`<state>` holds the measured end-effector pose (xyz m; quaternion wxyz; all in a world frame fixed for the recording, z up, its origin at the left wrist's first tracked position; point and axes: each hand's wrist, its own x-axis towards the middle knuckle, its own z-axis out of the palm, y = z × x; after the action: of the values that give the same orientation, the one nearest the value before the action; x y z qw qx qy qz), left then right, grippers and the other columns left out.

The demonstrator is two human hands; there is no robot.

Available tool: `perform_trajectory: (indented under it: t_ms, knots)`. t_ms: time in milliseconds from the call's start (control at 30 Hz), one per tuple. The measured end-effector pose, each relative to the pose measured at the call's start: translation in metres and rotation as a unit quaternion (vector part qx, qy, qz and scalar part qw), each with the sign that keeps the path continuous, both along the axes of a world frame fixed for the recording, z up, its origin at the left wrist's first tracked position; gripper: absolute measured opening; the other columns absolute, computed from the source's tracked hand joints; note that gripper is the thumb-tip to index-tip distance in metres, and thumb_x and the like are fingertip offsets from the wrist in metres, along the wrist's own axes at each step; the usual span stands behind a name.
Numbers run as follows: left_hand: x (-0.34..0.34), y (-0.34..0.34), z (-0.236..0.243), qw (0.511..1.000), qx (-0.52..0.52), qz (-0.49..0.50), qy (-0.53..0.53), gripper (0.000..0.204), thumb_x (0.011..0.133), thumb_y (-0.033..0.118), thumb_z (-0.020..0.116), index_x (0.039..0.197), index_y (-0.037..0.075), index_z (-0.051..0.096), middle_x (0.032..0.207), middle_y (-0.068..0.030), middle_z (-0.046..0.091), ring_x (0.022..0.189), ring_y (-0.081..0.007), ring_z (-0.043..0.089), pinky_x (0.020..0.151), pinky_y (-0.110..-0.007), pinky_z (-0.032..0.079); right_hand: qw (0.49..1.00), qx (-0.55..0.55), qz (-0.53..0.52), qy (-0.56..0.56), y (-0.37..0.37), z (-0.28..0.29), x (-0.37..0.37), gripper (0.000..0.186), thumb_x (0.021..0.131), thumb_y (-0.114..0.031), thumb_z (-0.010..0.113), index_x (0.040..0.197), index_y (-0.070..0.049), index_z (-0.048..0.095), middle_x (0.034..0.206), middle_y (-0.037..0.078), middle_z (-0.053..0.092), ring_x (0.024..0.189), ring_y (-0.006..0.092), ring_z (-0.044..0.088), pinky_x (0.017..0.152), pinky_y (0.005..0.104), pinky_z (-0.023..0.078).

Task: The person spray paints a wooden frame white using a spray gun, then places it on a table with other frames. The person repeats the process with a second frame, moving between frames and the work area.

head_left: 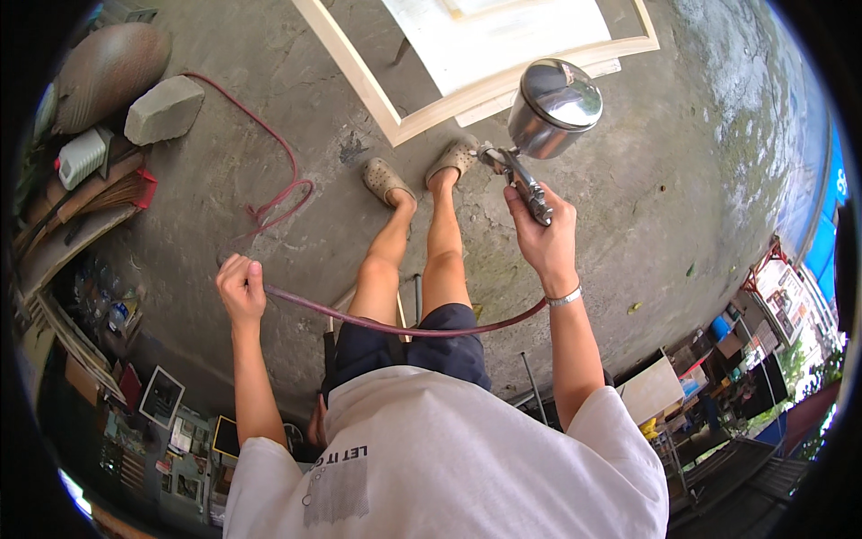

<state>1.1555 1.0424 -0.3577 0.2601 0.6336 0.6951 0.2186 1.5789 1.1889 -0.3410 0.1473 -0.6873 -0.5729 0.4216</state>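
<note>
Spray gun (pixel 549 117) is gripped by the right hand (pixel 549 235), nearer the wooden frame (pixel 440 110) at its eleven o'clock; hose (pixel 404 330) is clasped by the left hand (pixel 241 286).

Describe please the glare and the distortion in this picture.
Head view: highlights on the metal cup of the spray gun; the white board looks washed out; same head view: blue sheeting at right curves along the rim, the corners go black.

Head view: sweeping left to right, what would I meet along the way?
White plastic jug, gray block, left grip, left clog, right clog, right grip holding the spray gun, blue sheeting.
</note>
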Motion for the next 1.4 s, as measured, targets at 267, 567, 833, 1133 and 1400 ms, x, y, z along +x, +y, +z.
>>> perform_trajectory:
  t_ms: [267, 567, 833, 1133, 1400]
  knots:
    - [-0.012, -0.008, -0.003, 1.0, -0.002, 0.005, 0.0, 0.049, 0.1, 0.027, 0.051, 0.06, 0.0, 0.041, 0.055, -0.0127, 0.038, 0.051, -0.0284, 0.038, 0.052, -0.04, 0.028, 0.996, -0.034, 0.076, 0.042, -0.031, 0.007, -0.036, 0.022, 0.084, -0.018, 0.076, 0.081, 0.001, 0.064, 0.076, 0.02, 0.063, 0.069, 0.0416, 0.062, 0.062, 0.0438, 0.049]
    - [0.002, -0.001, -0.005, 1.0, -0.005, 0.009, -0.011, 0.048, 0.098, 0.027, 0.051, 0.059, 0.0, 0.041, 0.055, -0.0123, 0.036, 0.051, -0.0282, 0.037, 0.052, -0.04, 0.028, 0.977, -0.069, 0.158, 0.122, -0.056, 0.007, -0.031, 0.017, 0.083, -0.014, 0.076, 0.09, 0.001, 0.069, 0.079, 0.018, 0.066, 0.071, 0.0379, 0.065, 0.064, 0.0398, 0.051]
    - [0.031, 0.022, 0.001, 1.0, -0.004, -0.003, 0.001, 0.049, 0.099, 0.026, 0.053, 0.059, -0.001, 0.042, 0.055, -0.0123, 0.038, 0.051, -0.0274, 0.037, 0.051, -0.039, 0.029, 1.0, 0.01, -0.014, -0.001, -0.007, -0.012, 0.031, 0.023, 0.085, -0.017, 0.076, 0.081, 0.001, 0.064, 0.066, 0.021, 0.059, 0.055, 0.0368, 0.057, 0.055, 0.0405, 0.045]
    - [0.087, 0.05, -0.005, 0.999, -0.027, -0.025, 0.0, 0.05, 0.101, 0.027, 0.052, 0.063, -0.003, 0.039, 0.056, -0.0135, 0.035, 0.051, -0.0281, 0.037, 0.05, -0.041, 0.028, 0.985, 0.072, -0.14, -0.068, 0.065, -0.05, 0.149, 0.032, 0.092, -0.027, 0.072, 0.086, 0.004, 0.068, 0.057, 0.009, 0.056, 0.053, 0.0124, 0.047, 0.054, 0.0309, 0.043]
    - [0.138, 0.078, -0.008, 0.999, -0.034, -0.031, -0.012, 0.049, 0.098, 0.027, 0.057, 0.061, -0.001, 0.039, 0.056, -0.0138, 0.037, 0.051, -0.0291, 0.039, 0.05, -0.041, 0.029, 0.964, 0.105, -0.217, -0.109, 0.147, -0.078, 0.242, 0.043, 0.092, -0.037, 0.07, 0.079, 0.003, 0.069, 0.061, 0.007, 0.064, 0.055, 0.0114, 0.057, 0.055, 0.0302, 0.046]
